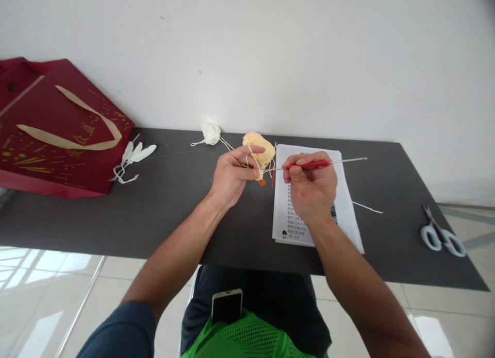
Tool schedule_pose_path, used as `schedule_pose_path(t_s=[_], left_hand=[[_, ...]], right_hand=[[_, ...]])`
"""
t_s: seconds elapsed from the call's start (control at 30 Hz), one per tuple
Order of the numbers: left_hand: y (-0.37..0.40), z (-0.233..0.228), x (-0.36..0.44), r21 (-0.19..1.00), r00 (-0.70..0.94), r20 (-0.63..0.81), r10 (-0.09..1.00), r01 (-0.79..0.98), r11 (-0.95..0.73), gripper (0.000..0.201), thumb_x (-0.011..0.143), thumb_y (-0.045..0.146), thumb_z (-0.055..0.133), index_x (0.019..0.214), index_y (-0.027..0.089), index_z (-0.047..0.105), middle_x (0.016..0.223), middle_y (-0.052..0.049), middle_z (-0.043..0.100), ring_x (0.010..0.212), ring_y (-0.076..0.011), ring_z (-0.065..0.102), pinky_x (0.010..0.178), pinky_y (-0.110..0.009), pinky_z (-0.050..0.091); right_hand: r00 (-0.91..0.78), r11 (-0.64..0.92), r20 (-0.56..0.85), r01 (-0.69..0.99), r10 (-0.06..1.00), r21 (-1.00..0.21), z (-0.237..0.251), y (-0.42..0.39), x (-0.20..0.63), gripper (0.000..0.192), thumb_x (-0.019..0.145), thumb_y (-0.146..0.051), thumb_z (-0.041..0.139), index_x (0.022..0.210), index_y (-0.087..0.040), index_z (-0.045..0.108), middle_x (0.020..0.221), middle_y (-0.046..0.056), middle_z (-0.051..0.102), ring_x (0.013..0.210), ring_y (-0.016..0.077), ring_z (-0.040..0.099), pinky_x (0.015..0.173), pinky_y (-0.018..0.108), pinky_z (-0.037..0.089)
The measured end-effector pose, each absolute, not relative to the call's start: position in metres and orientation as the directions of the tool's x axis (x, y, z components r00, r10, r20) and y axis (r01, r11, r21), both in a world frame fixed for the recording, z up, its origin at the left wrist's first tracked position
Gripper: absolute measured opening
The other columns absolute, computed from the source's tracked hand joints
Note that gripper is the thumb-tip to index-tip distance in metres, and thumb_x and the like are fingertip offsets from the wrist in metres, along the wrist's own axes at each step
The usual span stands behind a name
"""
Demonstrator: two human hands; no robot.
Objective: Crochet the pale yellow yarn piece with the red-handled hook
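My right hand point(312, 188) is closed around the red handle of a crochet hook point(315, 165), its metal shaft pointing left. The hook's tip reaches a small piece of yellow crochet work point(260, 174) pinched between the thumb and fingers of my left hand point(234, 173). A strand of pale yellow yarn runs over my left fingers. A small orange piece point(262, 183) shows at the lower edge of the work. Just behind my left hand lies a ball of yellow yarn point(260, 141), partly hidden by the fingers.
Printed sheets point(294, 233) lie under my right hand on the dark table point(170, 214). Scissors point(441, 233) rest at the right end. White yarn point(211, 132) sits by the wall, white crocheted pieces point(135, 153) beside a red bag point(58, 136). A phone point(227, 306) is at my lap.
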State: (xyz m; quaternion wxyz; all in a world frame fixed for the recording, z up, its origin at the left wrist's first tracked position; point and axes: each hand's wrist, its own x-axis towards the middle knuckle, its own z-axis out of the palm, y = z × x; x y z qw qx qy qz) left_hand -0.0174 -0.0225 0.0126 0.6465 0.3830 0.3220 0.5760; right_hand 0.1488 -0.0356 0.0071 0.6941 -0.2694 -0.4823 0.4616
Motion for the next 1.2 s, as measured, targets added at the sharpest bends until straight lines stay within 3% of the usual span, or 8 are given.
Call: schedule_pose_path(t_s=[0.2,0.33,0.5,0.67,0.83,1.2], left_hand=[[-0.022,0.015,-0.019,0.851,0.184,0.059,0.981,-0.522,0.047,0.038,0.057,0.006,0.081,0.094,0.017,0.078,0.066,0.001,0.07,0.055,-0.0092,0.057,0.058,-0.023,0.046],[-0.022,0.016,-0.021,0.881,0.189,0.033,0.981,-0.47,0.061,0.032,0.058,0.005,0.077,0.088,0.016,0.077,0.065,0.001,0.069,0.054,-0.0088,0.056,0.055,-0.022,0.043],[-0.024,0.015,-0.02,0.955,0.108,0.08,0.991,-0.294,-0.045,0.029,0.059,0.001,0.07,0.084,0.017,0.074,0.062,0.003,0.066,0.055,-0.0088,0.055,0.056,-0.022,0.043],[-0.024,0.012,-0.018,0.956,0.09,0.141,0.986,-0.272,-0.112,0.028,0.062,0.003,0.07,0.085,0.018,0.073,0.062,0.004,0.065,0.056,-0.0099,0.056,0.058,-0.024,0.045],[-0.024,0.01,-0.018,0.929,0.109,0.126,0.986,-0.362,-0.078,0.028,0.063,0.008,0.076,0.089,0.019,0.074,0.068,0.002,0.068,0.058,-0.0108,0.057,0.06,-0.026,0.046],[-0.022,0.013,-0.019,0.841,0.218,0.062,0.974,-0.537,0.067,0.031,0.061,0.008,0.079,0.089,0.018,0.073,0.069,0.0,0.07,0.058,-0.0102,0.057,0.058,-0.024,0.043]], right_hand=[[0.099,0.433,0.43,-0.388,0.897,-0.814,0.008,-0.036,0.149,0.023,0.084,-0.028,0.082,0.089,-0.025,0.06,0.083,-0.003,0.074,0.059,0.0089,0.062,0.053,0.024,0.049],[0.112,0.512,0.501,-0.243,0.858,-0.824,0.009,-0.04,0.149,0.024,0.083,-0.029,0.083,0.088,-0.025,0.06,0.084,-0.002,0.075,0.064,0.0115,0.065,0.056,0.027,0.052],[0.08,0.597,0.592,-0.098,0.802,-0.796,0.009,-0.045,0.148,0.02,0.084,-0.022,0.08,0.088,-0.024,0.061,0.085,-0.001,0.075,0.078,0.0146,0.071,0.071,0.031,0.058],[0.142,0.439,0.416,-0.236,0.898,-0.867,0.004,-0.04,0.145,0.023,0.084,-0.027,0.08,0.09,-0.025,0.058,0.083,-0.003,0.074,0.061,0.0097,0.062,0.055,0.025,0.049],[0.135,0.325,0.296,-0.396,0.946,-0.859,0.006,-0.036,0.145,0.03,0.08,-0.033,0.085,0.086,-0.025,0.057,0.079,-0.004,0.072,0.059,0.0088,0.059,0.054,0.025,0.047],[0.072,0.293,0.298,-0.503,0.952,-0.813,0.01,-0.036,0.146,0.031,0.078,-0.033,0.087,0.085,-0.025,0.058,0.08,-0.004,0.073,0.057,0.0078,0.059,0.053,0.023,0.047]])
